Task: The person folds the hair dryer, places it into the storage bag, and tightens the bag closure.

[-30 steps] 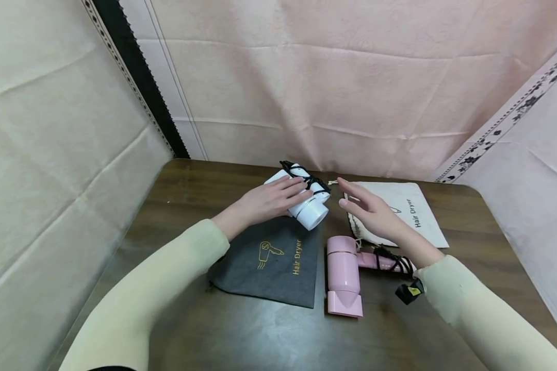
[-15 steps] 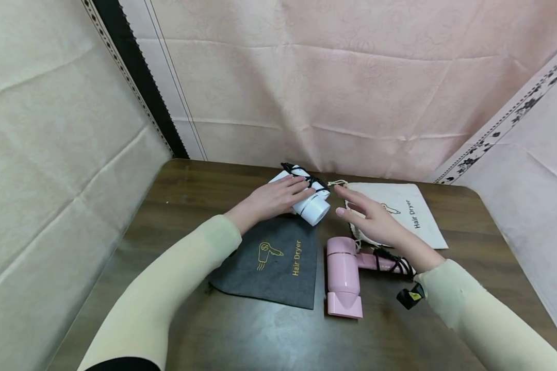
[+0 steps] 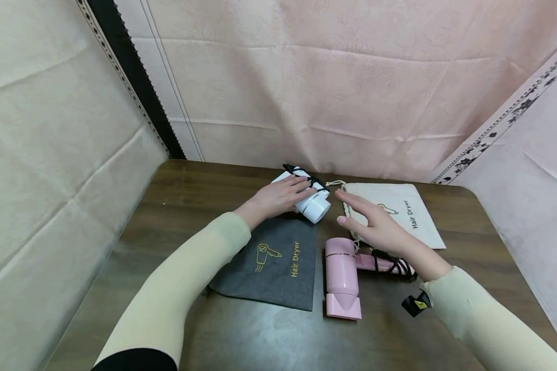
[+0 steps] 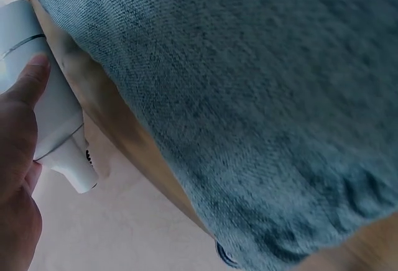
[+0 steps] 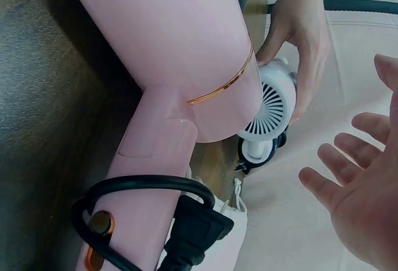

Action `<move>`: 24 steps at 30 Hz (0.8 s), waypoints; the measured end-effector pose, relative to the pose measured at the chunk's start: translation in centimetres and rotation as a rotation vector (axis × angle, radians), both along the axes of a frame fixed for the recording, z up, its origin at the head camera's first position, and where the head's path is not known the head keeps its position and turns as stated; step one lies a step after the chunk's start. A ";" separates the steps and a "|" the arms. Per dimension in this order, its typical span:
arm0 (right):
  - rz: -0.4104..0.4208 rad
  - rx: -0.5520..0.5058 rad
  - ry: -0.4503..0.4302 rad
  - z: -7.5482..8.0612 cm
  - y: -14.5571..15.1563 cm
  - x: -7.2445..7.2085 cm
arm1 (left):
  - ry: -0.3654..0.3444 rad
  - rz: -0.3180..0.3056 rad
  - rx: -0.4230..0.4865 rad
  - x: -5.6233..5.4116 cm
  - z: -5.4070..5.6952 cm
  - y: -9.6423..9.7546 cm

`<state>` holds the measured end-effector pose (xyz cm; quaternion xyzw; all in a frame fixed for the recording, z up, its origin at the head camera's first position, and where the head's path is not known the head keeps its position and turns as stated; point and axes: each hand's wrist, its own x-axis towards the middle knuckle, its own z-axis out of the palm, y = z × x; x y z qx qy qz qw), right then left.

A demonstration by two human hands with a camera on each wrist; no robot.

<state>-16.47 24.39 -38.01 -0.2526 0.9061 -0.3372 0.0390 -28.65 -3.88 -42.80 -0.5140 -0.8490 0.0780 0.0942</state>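
1. The white hair dryer (image 3: 315, 208) is at the far right corner of the dark bag (image 3: 271, 283); whether it rests on the table (image 3: 278, 342) or hangs just above, I cannot tell.
2. The left hand (image 3: 282, 197) grips its barrel, thumb on the side toward the dark bag, fingers curled over the other. That hold looks secure; firm, even pressure should stop the smooth shell turning.
3. The right hand (image 3: 376, 224), right of the dark bag, is spread wide and holds nothing; it could steady the handle should the dryer tip.
4. Fingers are best clear of the black cord (image 3: 316, 181), whose loops might snag.
5. The pink hair dryer (image 3: 343, 273) lies just right of the dark bag, so the right forearm needs care.
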 end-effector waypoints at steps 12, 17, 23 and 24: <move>0.041 0.108 0.105 0.3 0.8 2.1 | -0.037 0.030 0.004 -0.6 -1.2 0.8; 0.018 0.139 0.129 0.3 1.4 2.8 | -0.070 0.064 0.009 -0.6 -1.5 0.7; -0.006 0.151 0.135 0.2 1.9 3.4 | -0.099 0.095 0.040 -0.2 -1.0 0.1; -0.009 0.154 0.135 0.2 2.0 3.5 | -0.103 0.096 0.043 -0.1 -0.7 0.0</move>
